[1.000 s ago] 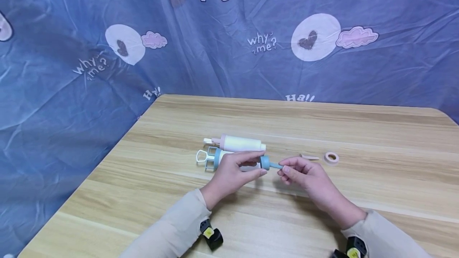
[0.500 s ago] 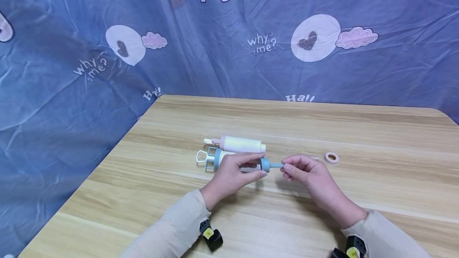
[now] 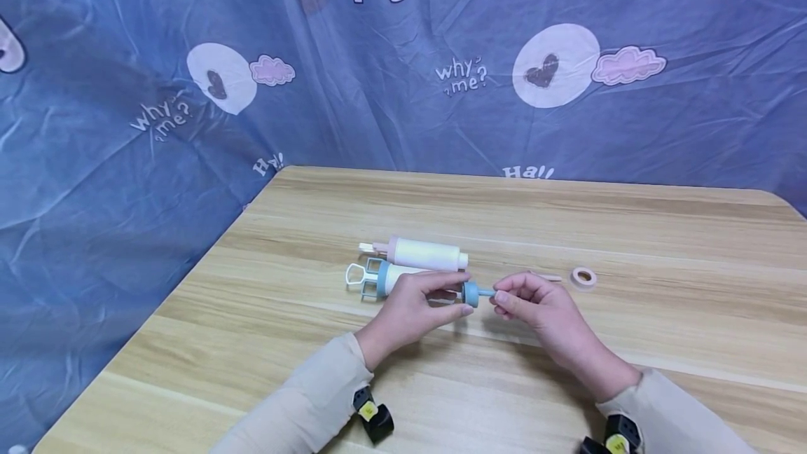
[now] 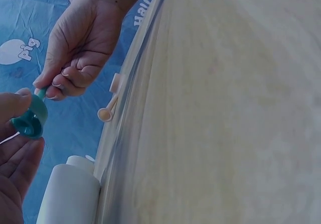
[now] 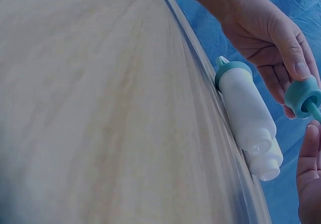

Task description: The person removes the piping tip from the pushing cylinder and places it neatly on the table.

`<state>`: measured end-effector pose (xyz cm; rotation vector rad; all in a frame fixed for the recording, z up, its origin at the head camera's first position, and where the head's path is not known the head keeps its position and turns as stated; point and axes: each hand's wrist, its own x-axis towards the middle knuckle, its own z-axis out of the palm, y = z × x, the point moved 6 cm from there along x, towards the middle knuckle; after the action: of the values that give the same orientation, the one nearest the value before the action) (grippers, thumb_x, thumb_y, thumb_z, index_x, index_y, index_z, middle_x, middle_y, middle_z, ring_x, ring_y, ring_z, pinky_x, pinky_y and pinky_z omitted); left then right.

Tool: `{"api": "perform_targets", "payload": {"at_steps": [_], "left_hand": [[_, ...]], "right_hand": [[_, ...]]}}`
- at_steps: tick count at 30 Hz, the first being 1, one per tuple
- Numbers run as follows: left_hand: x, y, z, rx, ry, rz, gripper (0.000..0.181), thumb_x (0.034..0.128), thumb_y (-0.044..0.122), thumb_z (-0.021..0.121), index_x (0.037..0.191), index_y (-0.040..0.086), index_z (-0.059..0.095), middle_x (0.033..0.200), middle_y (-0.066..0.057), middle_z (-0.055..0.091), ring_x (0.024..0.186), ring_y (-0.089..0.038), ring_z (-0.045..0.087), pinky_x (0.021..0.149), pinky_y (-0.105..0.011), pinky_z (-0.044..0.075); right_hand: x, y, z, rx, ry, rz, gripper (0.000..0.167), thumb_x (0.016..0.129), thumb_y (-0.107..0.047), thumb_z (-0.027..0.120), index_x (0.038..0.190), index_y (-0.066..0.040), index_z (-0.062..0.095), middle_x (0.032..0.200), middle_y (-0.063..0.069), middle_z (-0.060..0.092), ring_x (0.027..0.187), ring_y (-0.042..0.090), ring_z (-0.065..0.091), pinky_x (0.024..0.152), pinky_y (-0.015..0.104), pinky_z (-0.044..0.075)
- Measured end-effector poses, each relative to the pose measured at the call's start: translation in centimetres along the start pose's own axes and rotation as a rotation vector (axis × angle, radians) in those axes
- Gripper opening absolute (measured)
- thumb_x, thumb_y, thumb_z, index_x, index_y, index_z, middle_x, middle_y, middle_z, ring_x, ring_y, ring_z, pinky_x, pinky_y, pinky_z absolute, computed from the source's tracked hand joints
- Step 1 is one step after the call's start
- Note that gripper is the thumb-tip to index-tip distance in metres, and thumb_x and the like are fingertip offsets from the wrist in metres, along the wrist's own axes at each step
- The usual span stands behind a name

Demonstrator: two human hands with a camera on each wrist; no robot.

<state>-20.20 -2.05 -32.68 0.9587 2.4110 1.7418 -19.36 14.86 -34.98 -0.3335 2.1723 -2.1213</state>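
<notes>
Just above the table, both hands hold a teal funnel-shaped nozzle cap (image 3: 470, 294). My left hand (image 3: 412, 307) pinches its wide, hollow end between thumb and fingers, as the left wrist view also shows. The fingertips of my right hand (image 3: 539, 310) pinch the thin stem (image 3: 487, 293). Behind the left hand lies a white syringe-shaped cylinder with a blue collar (image 3: 382, 279) and a white loop handle (image 3: 355, 274), partly hidden by that hand. Farther back, a similar white cylinder (image 3: 424, 253) with a pink collar lies alongside; in the right wrist view their narrow necks (image 5: 259, 142) are bare.
Beyond the right hand lies a small pink stemmed piece (image 3: 547, 277), partly hidden. A pink ring (image 3: 583, 278) lies to its right. The wooden table (image 3: 302, 230) ends at a blue patterned cloth (image 3: 378, 125) behind it.
The teal nozzle cap has shifted slightly right and toward the person, with the left fingertips following it. The right hand has moved only a little. Both cylinders stay put.
</notes>
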Motion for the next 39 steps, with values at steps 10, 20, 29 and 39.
{"api": "perform_targets", "payload": {"at_steps": [10, 20, 29, 39], "left_hand": [[-0.05, 0.12, 0.3, 0.049, -0.009, 0.002, 0.039, 0.078, 0.004, 0.072, 0.115, -0.002, 0.063, 0.117, -0.012, 0.063, 0.096, -0.017, 0.065, 0.082, -0.021, 0.051], [-0.19, -0.15, 0.45, 0.04, -0.018, -0.04, 0.041, 0.0788, 0.008, 0.072, 0.118, 0.0, 0.062, 0.111, -0.011, 0.066, 0.09, -0.01, 0.066, 0.077, -0.017, 0.051], [-0.27, -0.05, 0.46, 0.069, -0.027, -0.023, 0.04, 0.0783, 0.009, 0.072, 0.116, 0.001, 0.063, 0.108, -0.01, 0.068, 0.092, -0.01, 0.066, 0.078, -0.015, 0.05], [-0.3, 0.02, 0.38, 0.1, -0.027, -0.001, 0.039, 0.0772, 0.011, 0.073, 0.115, 0.004, 0.065, 0.109, -0.008, 0.068, 0.092, -0.01, 0.065, 0.077, -0.017, 0.051]], "right_hand": [[-0.11, 0.07, 0.68, 0.013, -0.043, -0.019, 0.01, 0.087, -0.005, 0.061, 0.086, -0.015, 0.063, 0.076, -0.007, 0.064, 0.069, 0.006, 0.059, 0.066, 0.022, 0.051], [-0.14, 0.38, 0.85, 0.025, -0.053, -0.009, 0.014, 0.087, -0.006, 0.061, 0.083, -0.019, 0.065, 0.074, -0.009, 0.061, 0.067, 0.005, 0.056, 0.064, 0.022, 0.05], [-0.16, 0.49, 0.8, 0.012, -0.047, 0.011, 0.016, 0.086, -0.007, 0.062, 0.081, -0.021, 0.067, 0.073, -0.009, 0.062, 0.067, 0.006, 0.056, 0.064, 0.022, 0.049], [-0.2, 0.81, 0.86, 0.034, -0.044, 0.009, 0.02, 0.086, -0.006, 0.063, 0.081, -0.025, 0.068, 0.072, -0.011, 0.061, 0.066, 0.005, 0.054, 0.062, 0.022, 0.047]]}}
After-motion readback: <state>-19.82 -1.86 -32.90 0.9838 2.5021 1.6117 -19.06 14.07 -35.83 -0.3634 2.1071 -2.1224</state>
